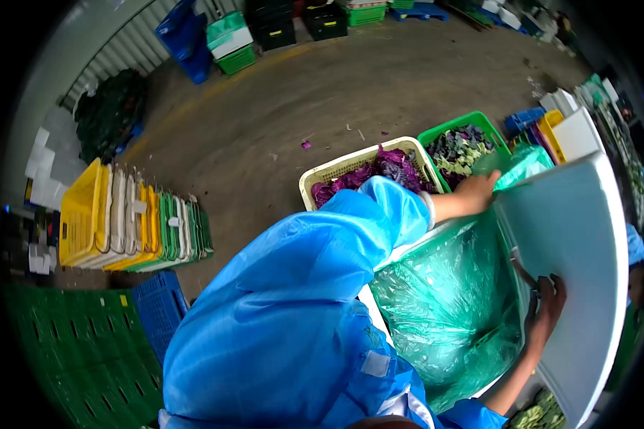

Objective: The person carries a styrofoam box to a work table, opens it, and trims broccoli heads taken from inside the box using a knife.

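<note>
My left arm (286, 279) reaches forward, its hand (477, 193) past the green liner's (444, 307) far edge; my right hand (546, 311), fingers parted, is along its right side.

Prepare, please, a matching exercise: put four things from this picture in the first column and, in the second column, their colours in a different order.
Column one
1. Plastic sheet between the two arms
2. Large panel beside the right hand
3. Basket of purple leaves
4. Left sleeve

Column two
A. Blue
B. Cream
C. Translucent green
D. White

Right pairs: 1-C, 2-D, 3-B, 4-A
</note>
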Tool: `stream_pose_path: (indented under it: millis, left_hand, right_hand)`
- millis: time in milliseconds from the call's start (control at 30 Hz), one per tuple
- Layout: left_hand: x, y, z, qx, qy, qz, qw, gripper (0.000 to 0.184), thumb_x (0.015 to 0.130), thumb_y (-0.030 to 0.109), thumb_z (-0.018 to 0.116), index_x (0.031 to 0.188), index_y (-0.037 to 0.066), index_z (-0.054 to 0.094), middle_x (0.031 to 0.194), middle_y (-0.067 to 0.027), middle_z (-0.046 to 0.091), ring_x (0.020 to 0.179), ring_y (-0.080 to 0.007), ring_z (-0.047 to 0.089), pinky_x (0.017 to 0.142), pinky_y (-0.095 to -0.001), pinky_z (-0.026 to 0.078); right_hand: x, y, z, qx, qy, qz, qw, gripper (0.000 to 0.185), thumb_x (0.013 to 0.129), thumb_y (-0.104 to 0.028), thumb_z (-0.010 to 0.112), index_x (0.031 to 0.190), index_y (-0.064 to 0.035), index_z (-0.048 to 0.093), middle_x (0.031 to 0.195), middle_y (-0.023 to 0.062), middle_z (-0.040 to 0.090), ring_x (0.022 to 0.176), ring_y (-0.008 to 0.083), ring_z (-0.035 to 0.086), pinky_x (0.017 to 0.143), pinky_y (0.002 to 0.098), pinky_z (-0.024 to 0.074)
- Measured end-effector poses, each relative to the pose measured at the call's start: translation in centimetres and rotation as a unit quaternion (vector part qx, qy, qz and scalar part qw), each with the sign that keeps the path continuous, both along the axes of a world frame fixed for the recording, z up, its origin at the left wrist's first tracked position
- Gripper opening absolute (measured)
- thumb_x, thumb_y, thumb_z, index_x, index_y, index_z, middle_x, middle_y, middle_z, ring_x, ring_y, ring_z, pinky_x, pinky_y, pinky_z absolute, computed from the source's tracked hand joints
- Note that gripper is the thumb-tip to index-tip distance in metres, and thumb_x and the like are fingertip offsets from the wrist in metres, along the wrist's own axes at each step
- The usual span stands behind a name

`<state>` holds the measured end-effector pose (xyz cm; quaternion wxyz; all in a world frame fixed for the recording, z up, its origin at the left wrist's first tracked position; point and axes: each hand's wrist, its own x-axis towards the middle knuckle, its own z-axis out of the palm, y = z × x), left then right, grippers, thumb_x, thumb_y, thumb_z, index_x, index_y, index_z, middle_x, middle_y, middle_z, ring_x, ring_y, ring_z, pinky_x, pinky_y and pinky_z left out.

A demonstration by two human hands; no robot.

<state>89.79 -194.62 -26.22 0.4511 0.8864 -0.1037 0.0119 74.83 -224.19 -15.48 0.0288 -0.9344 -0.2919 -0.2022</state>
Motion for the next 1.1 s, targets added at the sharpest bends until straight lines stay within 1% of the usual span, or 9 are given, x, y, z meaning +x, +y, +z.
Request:
stream_pose_path:
  millis: [100,300,367,433,467,500,567,700,1100]
  left_hand:
    - [-3.8,1.2,-1.4,0.102,-0.006,-0.050,0.993,0.025,0.082,0.002,0.050,0.106,0.002,0.057,0.083,-0.0239,0.066,0.081,-0.0414,0.067,0.067,-0.0524,0.053]
    - [-13.2,2.0,-6.9,0.238,-0.199,-0.218,0.925,0.035,0.084,0.011,0.054,0.117,0.002,0.057,0.065,-0.0109,0.063,0.057,-0.0284,0.065,0.046,-0.0430,0.050]
    - [-14.2,4.4,-6.2,0.187,-0.141,-0.208,0.950,0.054,0.084,0.012,0.056,0.137,0.007,0.051,0.107,-0.0143,0.070,0.080,-0.0310,0.070,0.067,-0.0420,0.057]
    - [-12.4,6.5,-3.8,0.139,-0.044,-0.259,0.955,0.046,0.089,0.027,0.067,0.132,0.014,0.059,0.101,-0.0161,0.069,0.076,-0.0358,0.067,0.069,-0.0462,0.053]
    - [-11.5,7.0,-0.2,0.065,-0.079,-0.268,0.958,0.052,0.087,0.034,0.073,0.132,0.013,0.058,0.096,-0.0138,0.071,0.075,-0.0282,0.068,0.068,-0.0391,0.053]
    - [-9.7,7.2,3.3,-0.046,0.117,-0.232,0.965,0.054,0.084,0.031,0.075,0.132,0.010,0.059,0.096,-0.0082,0.069,0.073,-0.0164,0.064,0.067,-0.0304,0.051]
    - [-4.3,8.0,4.9,-0.217,0.052,-0.124,0.967,0.059,0.084,0.016,0.075,0.137,0.005,0.052,0.097,-0.0022,0.064,0.082,-0.0083,0.057,0.075,-0.0272,0.051]
    - [2.3,3.0,7.3,-0.058,-0.175,-0.132,0.974,0.086,0.075,0.034,0.082,0.146,0.013,0.040,0.133,-0.0138,0.053,0.118,-0.0287,0.056,0.094,-0.0431,0.050]
    - [4.7,-2.4,9.4,-0.041,-0.152,-0.163,0.974,0.043,0.081,0.027,0.078,0.115,0.005,0.065,0.101,-0.0167,0.071,0.091,-0.0305,0.069,0.082,-0.0387,0.052]
  right_hand:
    - [2.3,-2.9,-1.8,0.059,-0.021,-0.025,0.998,0.037,0.086,0.006,0.062,0.122,0.0011,0.056,0.126,0.0219,0.056,0.119,0.0403,0.052,0.098,0.0467,0.0447]
    - [4.0,-2.8,-0.5,0.139,-0.012,-0.057,0.989,0.031,0.095,-0.003,0.057,0.126,-0.0033,0.055,0.135,0.0186,0.052,0.124,0.0370,0.051,0.101,0.0404,0.0441]
    - [4.3,-4.0,-0.4,0.176,-0.023,-0.067,0.982,0.029,0.093,-0.004,0.060,0.123,-0.0027,0.057,0.131,0.0198,0.053,0.118,0.0361,0.054,0.093,0.0380,0.0489]
    - [3.4,-3.3,-0.4,0.227,-0.003,-0.077,0.971,0.032,0.090,-0.004,0.063,0.122,-0.0045,0.058,0.126,0.0190,0.055,0.115,0.0359,0.054,0.094,0.0392,0.0480]
    - [3.0,-2.7,-0.1,0.166,-0.031,-0.072,0.983,0.032,0.087,-0.005,0.065,0.119,-0.0062,0.059,0.119,0.0166,0.058,0.116,0.0361,0.053,0.098,0.0416,0.0440]
    - [3.0,-2.1,0.4,0.104,-0.057,-0.048,0.992,0.031,0.085,-0.007,0.066,0.115,-0.0061,0.059,0.112,0.0135,0.062,0.114,0.0370,0.053,0.099,0.0427,0.0408]
    - [3.0,-1.6,-0.3,0.074,-0.048,-0.045,0.995,0.029,0.085,-0.009,0.064,0.113,-0.0052,0.059,0.109,0.0124,0.063,0.113,0.0356,0.054,0.098,0.0416,0.0412]
    - [3.0,0.2,-3.5,0.094,0.122,-0.093,0.984,0.030,0.090,-0.014,0.056,0.119,-0.0048,0.059,0.110,0.0151,0.063,0.104,0.0352,0.059,0.089,0.0438,0.0465]
    - [7.0,7.0,-13.9,0.001,-0.009,-0.113,0.994,0.046,0.081,-0.010,0.054,0.125,-0.0191,0.062,0.098,0.0095,0.064,0.083,0.0256,0.066,0.060,0.0387,0.0542]
